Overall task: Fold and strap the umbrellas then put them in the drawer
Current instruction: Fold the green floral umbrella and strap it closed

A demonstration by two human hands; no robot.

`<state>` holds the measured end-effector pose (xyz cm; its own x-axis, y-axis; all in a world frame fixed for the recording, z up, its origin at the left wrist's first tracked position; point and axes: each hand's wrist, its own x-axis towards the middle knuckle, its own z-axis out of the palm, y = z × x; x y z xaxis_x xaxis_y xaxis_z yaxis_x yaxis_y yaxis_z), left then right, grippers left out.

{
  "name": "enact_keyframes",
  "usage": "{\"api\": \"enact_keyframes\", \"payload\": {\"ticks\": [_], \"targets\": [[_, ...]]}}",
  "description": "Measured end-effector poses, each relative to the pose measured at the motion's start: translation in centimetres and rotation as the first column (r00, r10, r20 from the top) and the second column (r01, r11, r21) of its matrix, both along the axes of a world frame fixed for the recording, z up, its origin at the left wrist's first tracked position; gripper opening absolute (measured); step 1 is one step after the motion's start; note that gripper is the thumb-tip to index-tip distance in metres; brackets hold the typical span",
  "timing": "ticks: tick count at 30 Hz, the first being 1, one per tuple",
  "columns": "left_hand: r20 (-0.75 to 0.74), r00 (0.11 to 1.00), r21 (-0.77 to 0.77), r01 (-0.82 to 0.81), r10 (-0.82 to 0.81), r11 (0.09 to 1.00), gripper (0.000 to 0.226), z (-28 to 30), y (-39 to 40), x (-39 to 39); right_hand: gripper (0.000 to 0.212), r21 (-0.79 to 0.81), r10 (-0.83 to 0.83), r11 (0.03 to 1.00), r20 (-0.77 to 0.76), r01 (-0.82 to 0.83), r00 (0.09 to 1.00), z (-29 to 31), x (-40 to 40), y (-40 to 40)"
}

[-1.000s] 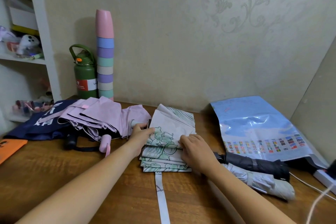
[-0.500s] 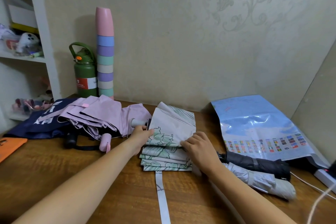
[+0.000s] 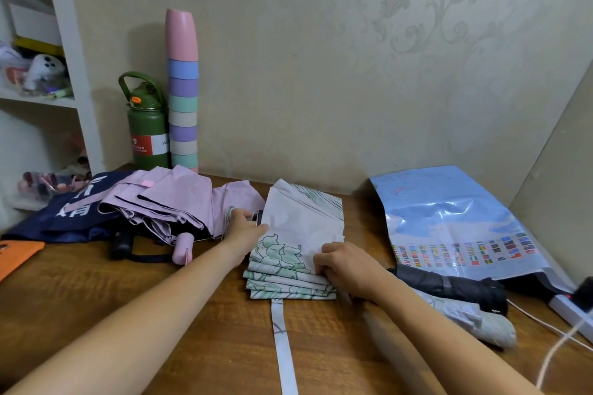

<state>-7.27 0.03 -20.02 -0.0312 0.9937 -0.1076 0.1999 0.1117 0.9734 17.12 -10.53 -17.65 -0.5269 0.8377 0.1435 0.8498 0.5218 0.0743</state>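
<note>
- The white umbrella with green leaf print (image 3: 298, 234) lies near the middle of the desk (image 3: 96, 292), its canopy pleated into flat layers stacked toward the front edge.
- Its strap (image 3: 284, 346) lies loose on the wood, running from the stacked pleats straight toward the front edge.
- The left hand (image 3: 245, 231) rests at the umbrella's left side, fingers curled at the fabric edge; whether its grip actually closes on the fabric cannot be told.
- The right hand (image 3: 346, 266) lies on the right part of the pleats, fingers bent, its grip pinching the top folds.
- A pink umbrella (image 3: 179, 205) lies unfolded and loose just left of the white one, toward the back left of the desk, partly over a navy bag (image 3: 67, 215).
- A black folded umbrella (image 3: 449, 287) and a grey folded umbrella (image 3: 471, 319) lie side by side near the right edge, next to the right forearm.
- A blue plastic bag (image 3: 449, 218) lies in the back right corner.
- A green bottle (image 3: 147, 128) and a tall stack of pastel cups (image 3: 183, 96) stand at the back edge against the wall.
</note>
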Motion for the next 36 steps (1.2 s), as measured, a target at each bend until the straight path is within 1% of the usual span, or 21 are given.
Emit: {"api": "enact_keyframes", "payload": {"ticks": [2, 4, 6, 7, 8, 10, 12, 14, 15, 17, 19, 20, 22, 24, 26, 28, 29, 31, 33, 34, 36], "targets": [[-0.036, 0.999, 0.030, -0.004, 0.005, 1.000, 0.062, 0.2, -0.5, 0.2, 0.020, -0.073, -0.033, 0.997, -0.004, 0.033, 0.999, 0.8, -0.3, -0.2], [-0.150, 0.989, 0.100, 0.003, 0.012, 0.995, 0.062, 0.4, -0.9, 0.6, 0.017, -0.128, -0.076, 0.989, 0.003, 0.075, 0.997, 1.2, -0.7, -0.4], [-0.281, 0.959, 0.192, 0.014, 0.041, 0.981, 0.056, 0.5, -1.5, 1.0, 0.016, -0.112, -0.136, 0.985, -0.033, 0.131, 0.990, 1.1, -1.2, -0.4], [-0.328, 0.943, 0.236, 0.034, 0.046, 0.971, 0.054, 0.5, -1.8, 1.3, 0.019, -0.060, -0.164, 0.985, -0.074, 0.159, 0.984, 1.0, -1.4, -0.4], [-0.366, 0.930, 0.263, 0.058, 0.044, 0.963, 0.052, 0.5, -2.1, 1.5, 0.026, 0.016, -0.168, 0.985, -0.104, 0.171, 0.980, 0.6, -1.5, -0.3], [-0.426, 0.904, 0.309, 0.108, 0.036, 0.945, 0.050, 0.3, -2.5, 1.9, 0.049, 0.110, -0.128, 0.985, -0.080, 0.136, 0.989, -0.3, -1.5, 0.0], [-0.452, 0.890, 0.361, 0.120, 0.061, 0.925, 0.053, 0.4, -3.0, 2.3, 0.062, 0.050, -0.085, 0.995, -0.019, 0.086, 0.996, -1.0, -1.7, -0.1], [-0.541, 0.825, 0.421, 0.099, 0.163, 0.901, 0.059, 0.3, -3.5, 2.4, 0.063, -0.055, -0.062, 0.997, 0.016, 0.063, 0.998, -1.4, -2.1, -0.4], [-0.620, 0.747, 0.479, 0.120, 0.239, 0.869, 0.062, 0.1, -3.4, 2.5, 0.064, -0.081, -0.056, 0.995, 0.019, 0.058, 0.998, -1.5, -2.3, -0.5], [-0.693, 0.646, 0.597, 0.263, 0.321, 0.758, 0.060, 0.0, -3.2, 3.0, 0.066, -0.100, -0.053, 0.994, -0.011, 0.052, 0.999, -1.6, -2.5, -0.6], [-0.780, 0.596, 0.548, 0.503, 0.191, 0.668, 0.048, 0.1, -3.4, 3.5, 0.062, -0.150, -0.061, 0.988, -0.107, 0.044, 0.992, -1.2, -2.7, -0.6], [-0.841, 0.534, 0.459, 0.610, 0.094, 0.645, 0.050, -0.1, -3.5, 3.7, 0.059, -0.187, -0.076, 0.982, -0.184, 0.041, 0.980, -0.8, -2.8, -0.6], [-0.925, 0.378, 0.270, 0.729, -0.041, 0.629, 0.069, -1.1, -3.9, 3.7, 0.054, -0.272, -0.156, 0.961, -0.362, 0.056, 0.919, -0.1, -2.6, -0.8], [-0.958, 0.278, 0.166, 0.748, -0.076, 0.642, 0.066, -2.3, -3.9, 3.4, 0.046, -0.327, -0.247, 0.941, -0.485, 0.087, 0.839, 0.5, -2.0, -0.8], [-0.957, 0.263, 0.121, 0.743, -0.122, 0.658, 0.060, -2.8, -3.9, 3.3, 0.043, -0.273, -0.282, 0.951, -0.563, 0.147, 0.777, 0.7, -1.3, -0.7], [-0.955, 0.253, 0.086, 0.739, -0.157, 0.668, 0.062, -2.6, -4.0, 3.4, 0.039, -0.142, -0.295, 0.952, -0.650, 0.270, 0.700, 0.3, -0.5, 0.0], [-0.954, 0.248, 0.075, 0.739, -0.167, 0.670, 0.064, -2.5, -4.1, 3.5, 0.036, -0.118, -0.324, 0.932, -0.694, 0.342, 0.643, 0.1, -0.1, 0.4], [-0.956, 0.239, 0.067, 0.744, -0.171, 0.664, 0.066, -2.5, -4.1, 3.5, 0.032, -0.240, -0.463, 0.862, -0.733, 0.447, 0.498, 0.2, 0.9, 1.2], [-0.956, 0.238, 0.065, 0.746, -0.174, 0.662, 0.068, -2.5, -4.2, 3.4, 0.040, -0.457, -0.618, 0.775, -0.694, 0.436, 0.370, 0.4, 1.6, 2.0], [-0.955, 0.239, 0.065, 0.747, -0.176, 0.662, 0.069, -2.5, -4.3, 3.3, 0.044, -0.522, -0.655, 0.749, -0.679, 0.408, 0.331, 0.5, 1.7, 2.4], [-0.954, 0.239, 0.061, 0.746, -0.180, 0.663, 0.070, -2.5, -4.3, 3.4, 0.049, -0.548, -0.648, 0.755, -0.706, 0.360, 0.284, 0.9, 1.5, 3.2]]}}
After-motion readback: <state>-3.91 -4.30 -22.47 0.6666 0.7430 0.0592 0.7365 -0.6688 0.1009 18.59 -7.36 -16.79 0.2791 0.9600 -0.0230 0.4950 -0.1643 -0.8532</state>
